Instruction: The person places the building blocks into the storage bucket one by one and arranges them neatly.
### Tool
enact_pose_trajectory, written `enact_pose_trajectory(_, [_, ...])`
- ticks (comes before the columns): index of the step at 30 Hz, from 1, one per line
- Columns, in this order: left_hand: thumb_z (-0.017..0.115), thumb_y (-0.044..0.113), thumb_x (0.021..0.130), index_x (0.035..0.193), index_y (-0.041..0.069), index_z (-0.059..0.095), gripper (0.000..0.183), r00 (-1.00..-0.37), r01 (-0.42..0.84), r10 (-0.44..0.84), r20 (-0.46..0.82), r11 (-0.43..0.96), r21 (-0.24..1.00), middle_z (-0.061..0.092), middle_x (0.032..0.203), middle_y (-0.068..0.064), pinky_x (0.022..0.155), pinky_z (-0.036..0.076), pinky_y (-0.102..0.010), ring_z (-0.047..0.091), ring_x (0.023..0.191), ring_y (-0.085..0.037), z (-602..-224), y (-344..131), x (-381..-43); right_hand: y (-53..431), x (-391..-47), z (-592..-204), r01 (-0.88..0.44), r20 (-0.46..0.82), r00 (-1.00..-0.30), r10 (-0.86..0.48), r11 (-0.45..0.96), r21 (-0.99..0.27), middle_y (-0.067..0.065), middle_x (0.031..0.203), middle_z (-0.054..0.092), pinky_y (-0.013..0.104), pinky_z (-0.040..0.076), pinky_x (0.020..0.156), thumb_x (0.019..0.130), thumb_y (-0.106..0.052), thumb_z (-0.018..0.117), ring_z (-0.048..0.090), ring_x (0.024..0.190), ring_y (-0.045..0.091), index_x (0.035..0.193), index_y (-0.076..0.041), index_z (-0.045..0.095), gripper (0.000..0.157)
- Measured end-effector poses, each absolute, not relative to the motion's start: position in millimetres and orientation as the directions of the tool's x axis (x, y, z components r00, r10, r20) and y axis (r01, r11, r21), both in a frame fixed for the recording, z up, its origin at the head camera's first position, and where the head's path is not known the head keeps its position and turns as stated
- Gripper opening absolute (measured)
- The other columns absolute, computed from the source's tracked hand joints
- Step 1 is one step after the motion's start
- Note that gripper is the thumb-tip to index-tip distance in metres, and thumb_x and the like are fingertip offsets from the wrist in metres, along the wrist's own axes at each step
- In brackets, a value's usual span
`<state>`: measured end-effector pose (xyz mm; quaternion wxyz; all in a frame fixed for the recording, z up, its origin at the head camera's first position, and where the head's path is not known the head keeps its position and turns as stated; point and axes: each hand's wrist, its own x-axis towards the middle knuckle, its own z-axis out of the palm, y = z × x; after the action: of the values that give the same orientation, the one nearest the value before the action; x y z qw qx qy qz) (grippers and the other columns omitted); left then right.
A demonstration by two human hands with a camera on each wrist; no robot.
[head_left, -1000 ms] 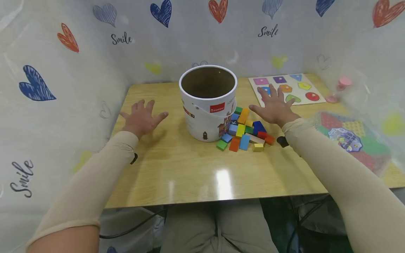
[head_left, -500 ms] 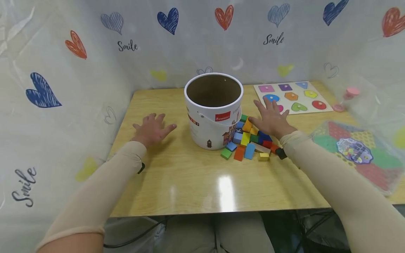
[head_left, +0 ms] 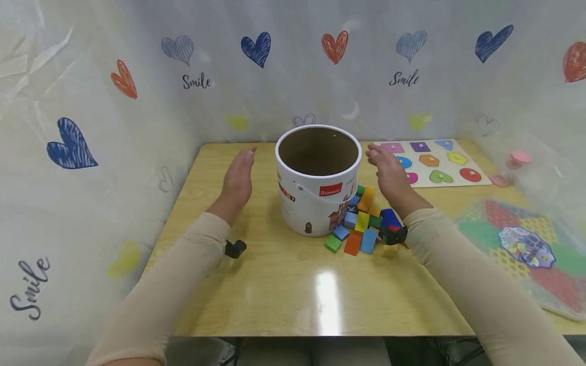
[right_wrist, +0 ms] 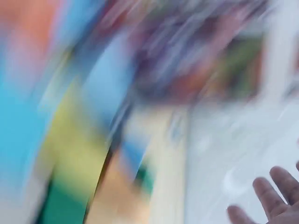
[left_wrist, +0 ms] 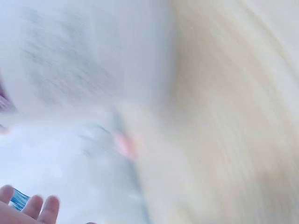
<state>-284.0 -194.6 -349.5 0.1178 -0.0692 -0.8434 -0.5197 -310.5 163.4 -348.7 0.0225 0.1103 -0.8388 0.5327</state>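
A white bucket (head_left: 308, 203) with printed pictures and a dark, shadowed inside stands upright on the table, its thin handle hanging down the front. My left hand (head_left: 237, 179) is held up to the left of the bucket, apart from it, palm turned inward and fingers extended. On the other side my right hand (head_left: 391, 175) faces the bucket with a gap between, above a pile of colored wooden blocks (head_left: 361, 222). Neither hand holds anything. Both wrist views are blurred; fingertips (left_wrist: 48, 210) show in the left one and spread fingers (right_wrist: 268, 193) in the right one.
A shape puzzle board (head_left: 429, 161) lies at the back right. Nearer the right edge is a clear-bagged colorful pack (head_left: 526, 246), with a pink-topped item (head_left: 519, 158) behind it. A heart-patterned sheet (head_left: 293, 76) encloses the wooden table (head_left: 270, 295).
Both hands have turned from palms down with spread fingers to palms facing inward, closer to the bucket's sides. The head view has tilted upward. Bucket and blocks stay in place.
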Motion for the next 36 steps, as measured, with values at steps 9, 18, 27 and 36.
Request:
enact_pose_trajectory(9, [0.033, 0.015, 0.094, 0.139, -0.003, 0.042, 0.049, -0.862, 0.505, 0.078, 0.501, 0.042, 0.862, 0.034, 0.147, -0.013, 0.112, 0.018, -0.042, 0.027, 0.137, -0.024, -319.6, -118.5, -255.5, 150.6, -242.5, -326.7, -0.248, 0.238, -0.967, 0.089, -0.115, -0.962, 0.008, 0.136, 0.045, 0.047, 0.030, 0.107, 0.099, -0.040, 0.036, 0.042, 0.125, 0.027, 0.137, -0.018, 0.045, 0.044])
enact_pose_trajectory(18, [0.035, 0.013, 0.084, 0.128, -0.004, 0.054, 0.052, -0.799, 0.597, -0.103, 0.592, -0.023, 0.802, 0.043, 0.142, -0.012, 0.110, 0.017, -0.041, 0.030, 0.135, -0.020, -325.5, -135.3, -238.4, 182.5, -199.4, -322.7, -0.309, 0.272, -0.944, 0.189, -0.209, -0.928, 0.013, 0.105, 0.054, 0.035, 0.041, 0.086, 0.099, -0.026, 0.041, 0.053, 0.097, 0.025, 0.116, -0.002, 0.053, 0.032])
enact_pose_trajectory(27, [0.036, 0.004, 0.079, 0.119, -0.004, 0.062, 0.049, -0.747, 0.635, -0.279, 0.604, -0.028, 0.772, 0.046, 0.138, -0.015, 0.106, 0.022, -0.039, 0.033, 0.132, -0.022, -309.9, -163.1, -212.8, 213.2, -163.6, -340.0, -0.053, 0.027, -0.998, -0.062, 0.467, -0.883, 0.012, 0.086, 0.054, 0.030, 0.043, 0.055, 0.097, -0.029, 0.047, 0.048, 0.070, 0.026, 0.113, -0.010, 0.057, 0.026])
enact_pose_trajectory(36, [0.037, 0.006, 0.078, 0.118, -0.001, 0.065, 0.049, -0.745, 0.622, -0.309, 0.591, -0.004, 0.783, 0.049, 0.134, -0.011, 0.106, 0.023, -0.035, 0.036, 0.130, -0.020, -294.6, -164.3, -214.4, 232.7, -161.2, -382.9, 0.008, -0.212, -0.963, -0.168, 0.764, -0.645, 0.006, 0.083, 0.054, 0.029, 0.042, 0.053, 0.082, -0.027, 0.068, 0.049, 0.066, 0.022, 0.120, -0.014, 0.052, 0.043])
